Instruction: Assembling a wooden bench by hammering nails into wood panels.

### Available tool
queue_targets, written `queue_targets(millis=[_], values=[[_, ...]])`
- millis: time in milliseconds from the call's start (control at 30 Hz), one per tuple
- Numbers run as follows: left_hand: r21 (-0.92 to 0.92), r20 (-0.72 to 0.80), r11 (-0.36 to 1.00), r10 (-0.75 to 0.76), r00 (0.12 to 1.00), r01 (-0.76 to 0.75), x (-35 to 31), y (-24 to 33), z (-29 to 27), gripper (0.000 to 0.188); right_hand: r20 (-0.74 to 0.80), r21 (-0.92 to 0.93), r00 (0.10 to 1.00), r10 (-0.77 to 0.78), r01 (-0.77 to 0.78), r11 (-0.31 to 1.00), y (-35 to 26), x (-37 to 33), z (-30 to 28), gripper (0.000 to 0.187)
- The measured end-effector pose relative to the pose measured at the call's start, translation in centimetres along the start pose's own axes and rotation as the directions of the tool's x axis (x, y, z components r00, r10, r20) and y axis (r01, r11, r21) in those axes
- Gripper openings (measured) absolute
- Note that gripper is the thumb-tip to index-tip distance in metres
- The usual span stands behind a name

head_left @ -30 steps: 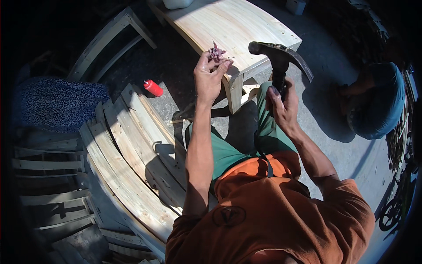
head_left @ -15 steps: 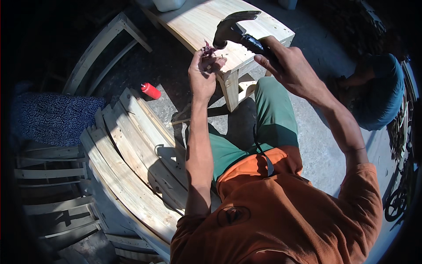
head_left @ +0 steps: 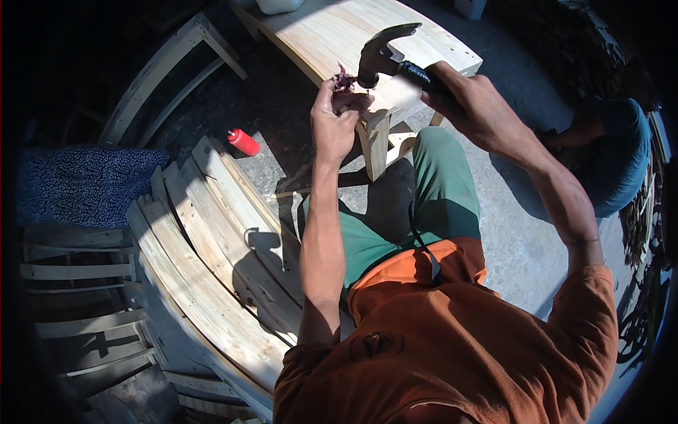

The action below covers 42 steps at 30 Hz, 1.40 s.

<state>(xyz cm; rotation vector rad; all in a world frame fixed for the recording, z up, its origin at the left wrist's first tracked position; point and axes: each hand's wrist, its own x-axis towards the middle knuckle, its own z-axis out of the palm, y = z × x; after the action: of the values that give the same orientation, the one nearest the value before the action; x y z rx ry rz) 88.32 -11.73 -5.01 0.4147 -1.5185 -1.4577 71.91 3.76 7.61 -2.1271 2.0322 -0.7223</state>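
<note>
My right hand (head_left: 474, 106) is closed around the dark handle of a claw hammer (head_left: 379, 58), its claw pointing up and to the right. The striking face is low over the near corner of a pale wooden table (head_left: 353, 35), at or just above a thin nail (head_left: 368, 92). My left hand (head_left: 337, 120) is at the same corner, fingers bent and pressed together beside the nail. A crumpled purple bundle (head_left: 344, 79) sticks out from between its thumb and fingers. Whether these fingers also touch the nail is unclear.
Curved wooden boards (head_left: 205, 240) lie stacked at my left, near a red bottle (head_left: 244, 142) on the floor. A wooden frame (head_left: 159, 78) stands far left, beside patterned dark cloth (head_left: 92, 187). A white container (head_left: 279, 6) sits on the table. Another person (head_left: 611, 155) crouches at right.
The hammer head has come down slightly and to the right, closer to the nail. The whole view has shifted a little. My left hand keeps its grip on the purple bundle.
</note>
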Motion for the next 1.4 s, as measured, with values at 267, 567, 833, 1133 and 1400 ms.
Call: queue_targets(millis=[267,567,833,1133,1400], values=[[-0.018,-0.011,0.999,0.032,0.999,-0.032,0.0,-0.1,-0.9,0.030,-0.008,-0.003,0.997,-0.070,0.070,0.998,-1.1,0.7,-0.1,0.022],[0.082,0.228,0.995,0.045,0.973,-0.066,1.9,-0.3,-2.3,0.048,-0.024,0.050,0.952,0.304,-0.303,0.952,-3.5,-0.1,-0.1,0.035],[0.029,0.109,0.988,0.145,0.983,-0.149,0.9,-1.1,-2.2,0.043,-0.025,-0.011,0.965,0.261,-0.262,0.965,-3.7,0.2,-0.7,0.025],[0.038,0.119,0.993,0.104,0.987,-0.110,0.7,0.1,-1.5,0.046,0.044,-0.075,0.991,0.126,-0.122,0.990,-2.4,-0.5,0.5,0.022],[-0.115,0.161,0.991,0.083,0.984,-0.065,0.9,-0.7,-2.1,0.040,-0.043,0.015,0.979,0.199,-0.199,0.980,-3.2,0.3,-0.5,0.026]])
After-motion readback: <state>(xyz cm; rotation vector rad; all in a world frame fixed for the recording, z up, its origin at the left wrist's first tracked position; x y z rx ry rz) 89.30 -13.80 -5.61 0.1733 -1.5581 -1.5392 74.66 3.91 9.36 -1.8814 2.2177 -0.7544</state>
